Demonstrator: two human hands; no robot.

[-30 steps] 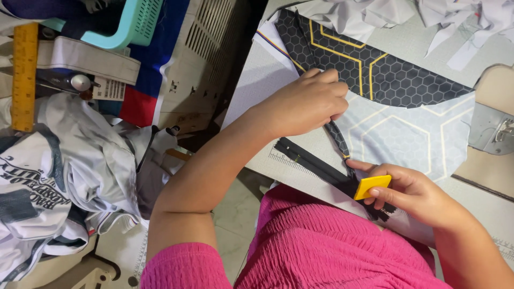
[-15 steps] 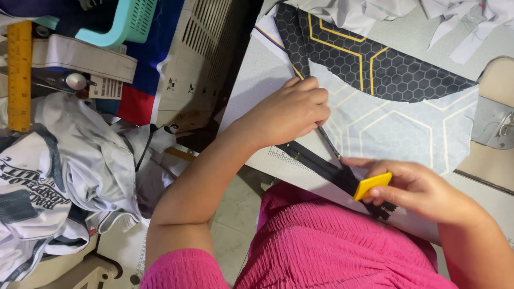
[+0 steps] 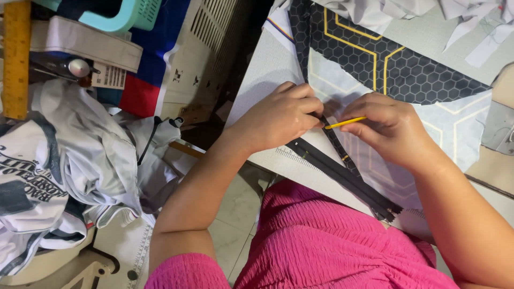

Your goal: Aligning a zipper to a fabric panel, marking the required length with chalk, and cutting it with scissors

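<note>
Pinched in right hand (image 3: 393,131): thin yellow tool (image 3: 345,122), tip aimed at black zipper (image 3: 342,174). Left hand (image 3: 281,115): fingers closed, pressing zipper flat, apparently to steady it. Zipper lies diagonally on hexagon-print fabric (image 3: 407,69). Left of fabric: heaped white garments (image 3: 64,160), wooden ruler (image 3: 16,59).

Left hand (image 3: 281,115): curled, knuckles raised, fingertips pressed down. Right hand (image 3: 388,128): fingers pinched together, wrist bent inward.
</note>
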